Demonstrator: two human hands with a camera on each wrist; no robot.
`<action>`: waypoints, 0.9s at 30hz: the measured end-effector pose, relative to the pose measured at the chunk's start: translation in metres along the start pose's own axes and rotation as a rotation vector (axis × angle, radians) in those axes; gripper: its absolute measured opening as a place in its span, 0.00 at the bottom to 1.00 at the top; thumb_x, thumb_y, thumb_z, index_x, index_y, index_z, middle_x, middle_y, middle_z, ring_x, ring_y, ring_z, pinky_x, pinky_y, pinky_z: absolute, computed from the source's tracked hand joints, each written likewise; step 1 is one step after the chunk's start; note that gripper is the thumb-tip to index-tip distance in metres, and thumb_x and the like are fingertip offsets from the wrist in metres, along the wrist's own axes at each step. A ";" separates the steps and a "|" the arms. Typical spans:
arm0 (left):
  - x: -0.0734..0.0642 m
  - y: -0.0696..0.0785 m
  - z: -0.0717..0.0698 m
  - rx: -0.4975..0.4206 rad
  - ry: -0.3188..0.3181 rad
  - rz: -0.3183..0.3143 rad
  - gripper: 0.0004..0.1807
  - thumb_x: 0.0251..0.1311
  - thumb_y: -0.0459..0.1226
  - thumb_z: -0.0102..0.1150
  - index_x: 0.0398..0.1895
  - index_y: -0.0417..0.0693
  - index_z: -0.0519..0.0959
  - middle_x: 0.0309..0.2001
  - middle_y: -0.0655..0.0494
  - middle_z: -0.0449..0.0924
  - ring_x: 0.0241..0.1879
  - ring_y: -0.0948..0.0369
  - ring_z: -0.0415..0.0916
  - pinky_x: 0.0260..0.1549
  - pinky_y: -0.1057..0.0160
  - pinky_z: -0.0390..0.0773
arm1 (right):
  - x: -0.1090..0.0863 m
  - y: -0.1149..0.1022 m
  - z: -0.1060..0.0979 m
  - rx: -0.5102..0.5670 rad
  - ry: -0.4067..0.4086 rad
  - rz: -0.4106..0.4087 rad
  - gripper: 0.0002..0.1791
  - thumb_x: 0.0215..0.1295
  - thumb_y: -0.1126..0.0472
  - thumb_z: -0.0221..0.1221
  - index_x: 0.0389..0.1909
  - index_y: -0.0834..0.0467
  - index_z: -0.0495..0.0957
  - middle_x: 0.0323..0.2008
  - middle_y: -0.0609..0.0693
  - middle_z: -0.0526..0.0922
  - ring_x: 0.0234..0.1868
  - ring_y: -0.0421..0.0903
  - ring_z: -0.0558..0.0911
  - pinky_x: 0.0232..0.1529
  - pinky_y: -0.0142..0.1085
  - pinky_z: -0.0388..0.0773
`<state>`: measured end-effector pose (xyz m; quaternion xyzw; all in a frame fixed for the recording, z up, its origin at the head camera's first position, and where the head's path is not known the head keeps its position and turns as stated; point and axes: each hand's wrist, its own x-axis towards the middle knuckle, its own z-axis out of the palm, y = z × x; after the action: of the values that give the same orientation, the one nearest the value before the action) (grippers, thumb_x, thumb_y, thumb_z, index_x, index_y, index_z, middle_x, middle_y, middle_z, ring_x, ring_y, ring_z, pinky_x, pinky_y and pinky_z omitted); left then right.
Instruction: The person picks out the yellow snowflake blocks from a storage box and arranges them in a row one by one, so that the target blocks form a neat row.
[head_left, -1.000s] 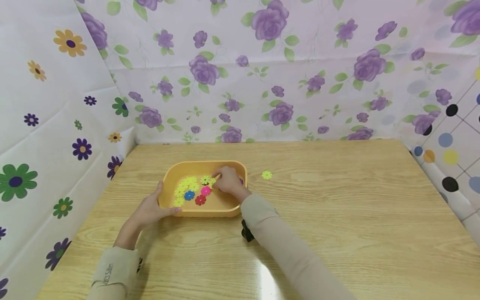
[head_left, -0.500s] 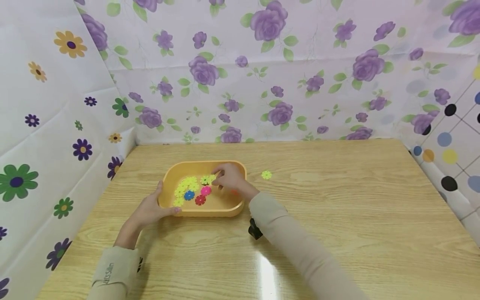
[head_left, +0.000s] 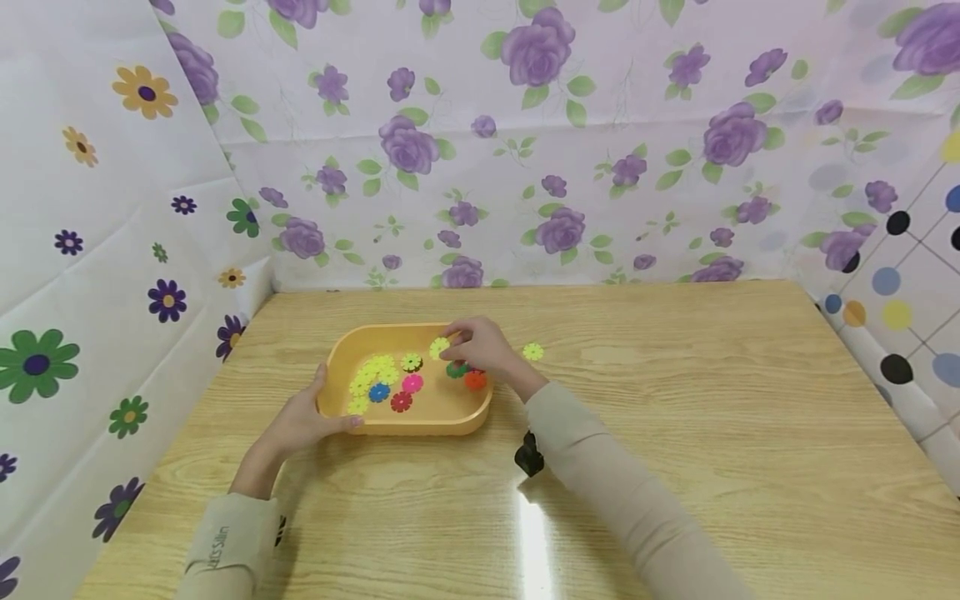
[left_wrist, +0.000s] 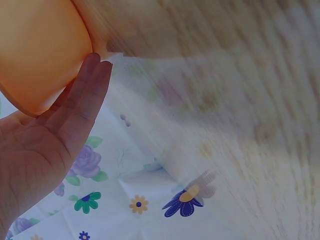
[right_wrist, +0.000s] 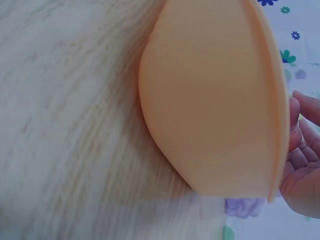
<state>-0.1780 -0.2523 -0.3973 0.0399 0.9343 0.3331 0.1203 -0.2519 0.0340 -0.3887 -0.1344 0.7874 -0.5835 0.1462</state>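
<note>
My left hand [head_left: 300, 419] holds the left end of an orange plastic tray [head_left: 420, 427], thumb on the near rim and fingers along the outside. In the left wrist view the fingers [left_wrist: 82, 95] lie against the tray's outer wall. My right hand [head_left: 486, 346], over the tray's right end, pinches a yellow snowflake building disc [head_left: 439, 348]. Its fingers are partly behind the wall in the right wrist view. Inside the tray lie several yellow discs [head_left: 375, 373], a blue disc [head_left: 379, 392], a pink disc [head_left: 412, 382], a red disc [head_left: 401, 402], an orange-red disc [head_left: 475, 381] and a green disc [head_left: 456, 370].
One more yellow disc [head_left: 533, 352] lies on the wooden table [head_left: 675, 400], right of the tray. Flower-printed sheets [head_left: 480, 167] stand behind and left of the table, a dotted sheet [head_left: 900, 333] at its right. A black wrist device [head_left: 529, 454] sits under the right sleeve.
My right hand has lifted and moved right with a yellow disc, uncovering the green and orange-red discs. The left hand stays on the tray.
</note>
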 end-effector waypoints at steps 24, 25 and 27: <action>0.002 -0.002 -0.001 -0.004 0.001 -0.007 0.64 0.46 0.53 0.66 0.68 0.33 0.31 0.67 0.29 0.39 0.63 0.37 0.49 0.58 0.42 0.52 | -0.017 0.002 -0.048 0.089 0.118 -0.044 0.17 0.56 0.67 0.61 0.48 0.62 0.76 0.28 0.53 0.81 0.30 0.60 0.80 0.19 0.30 0.67; 0.002 -0.003 -0.001 -0.004 0.002 -0.005 0.64 0.46 0.53 0.67 0.68 0.33 0.31 0.67 0.29 0.39 0.63 0.37 0.49 0.58 0.42 0.52 | -0.017 0.003 -0.050 0.090 0.124 -0.048 0.17 0.56 0.67 0.61 0.48 0.62 0.76 0.28 0.53 0.81 0.28 0.58 0.80 0.19 0.30 0.67; 0.002 -0.002 -0.001 -0.001 0.002 0.000 0.63 0.46 0.53 0.67 0.68 0.32 0.31 0.67 0.29 0.40 0.63 0.37 0.49 0.58 0.42 0.52 | -0.018 0.005 -0.054 0.088 0.135 -0.049 0.17 0.56 0.67 0.61 0.48 0.63 0.76 0.27 0.53 0.80 0.26 0.54 0.80 0.20 0.30 0.67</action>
<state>-0.1800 -0.2544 -0.3985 0.0394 0.9343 0.3336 0.1194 -0.2569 0.0897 -0.3772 -0.1072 0.7657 -0.6286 0.0842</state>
